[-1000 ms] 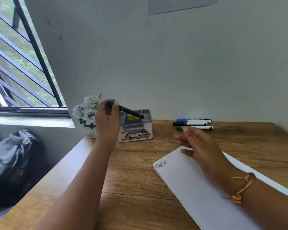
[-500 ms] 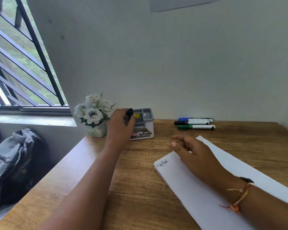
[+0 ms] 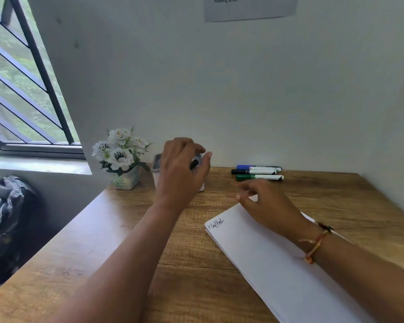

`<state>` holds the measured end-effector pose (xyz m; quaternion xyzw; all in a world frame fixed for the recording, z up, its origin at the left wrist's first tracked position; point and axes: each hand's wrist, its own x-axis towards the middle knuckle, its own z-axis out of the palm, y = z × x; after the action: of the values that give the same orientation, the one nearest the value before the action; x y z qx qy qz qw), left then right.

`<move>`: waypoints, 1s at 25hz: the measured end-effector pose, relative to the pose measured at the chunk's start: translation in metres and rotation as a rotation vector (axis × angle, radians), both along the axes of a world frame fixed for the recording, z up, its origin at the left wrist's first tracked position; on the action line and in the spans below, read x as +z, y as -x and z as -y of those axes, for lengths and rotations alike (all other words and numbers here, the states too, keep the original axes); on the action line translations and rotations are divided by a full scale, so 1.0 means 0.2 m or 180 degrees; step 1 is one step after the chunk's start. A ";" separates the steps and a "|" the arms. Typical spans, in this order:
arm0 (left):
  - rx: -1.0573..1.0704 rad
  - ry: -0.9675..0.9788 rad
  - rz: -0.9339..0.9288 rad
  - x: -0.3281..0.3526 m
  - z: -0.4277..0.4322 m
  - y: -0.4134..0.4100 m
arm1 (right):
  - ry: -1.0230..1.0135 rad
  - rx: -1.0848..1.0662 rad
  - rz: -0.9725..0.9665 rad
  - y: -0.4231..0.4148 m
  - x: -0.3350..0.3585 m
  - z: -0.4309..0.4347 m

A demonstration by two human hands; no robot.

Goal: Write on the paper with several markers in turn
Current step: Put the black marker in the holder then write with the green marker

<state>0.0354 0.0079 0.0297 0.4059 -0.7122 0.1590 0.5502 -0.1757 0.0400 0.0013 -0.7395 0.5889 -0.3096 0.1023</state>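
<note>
A white paper stack (image 3: 273, 259) lies on the wooden desk (image 3: 187, 271), with a short black word written at its near left corner. My right hand (image 3: 266, 203) rests on the paper's far end, fingers loosely spread, holding nothing. My left hand (image 3: 182, 169) is over the small grey and white organizer box (image 3: 158, 162) at the back, with a black marker (image 3: 194, 164) between thumb and fingers, standing end up. Blue (image 3: 258, 168), black (image 3: 253, 172) and green (image 3: 259, 177) markers lie side by side by the wall.
A pot of white flowers (image 3: 121, 159) stands left of the box at the desk's back corner. A backpack (image 3: 7, 220) sits below the barred window (image 3: 21, 78) at left. A sheet reading "mailing area" (image 3: 250, 7) hangs on the wall.
My left hand carried the black marker from mid-air down onto the organizer box, turning it upright. My right hand lowered onto the paper's far end.
</note>
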 end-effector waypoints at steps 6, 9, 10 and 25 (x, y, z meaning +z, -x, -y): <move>-0.0751 -0.1269 0.0749 -0.04 -0.02 0.08 | -0.0162 -0.0448 -0.0973 0.14 0.00 0.36; -0.0860 -0.1683 0.0953 -0.06 -0.01 0.08 | -0.0296 -0.0481 -0.1402 0.16 -0.03 0.45; -0.0855 -0.1746 0.1011 -0.06 0.00 0.08 | -0.0238 -0.0505 -0.1560 0.15 -0.04 0.47; -0.1220 -0.2317 -0.0213 -0.04 -0.03 0.11 | 0.0774 0.0722 -0.1009 0.04 0.25 0.07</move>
<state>0.0135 0.0141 0.0211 0.4390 -0.7664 -0.2219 0.4132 -0.1844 0.0260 0.0504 -0.8473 0.4691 -0.2447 -0.0473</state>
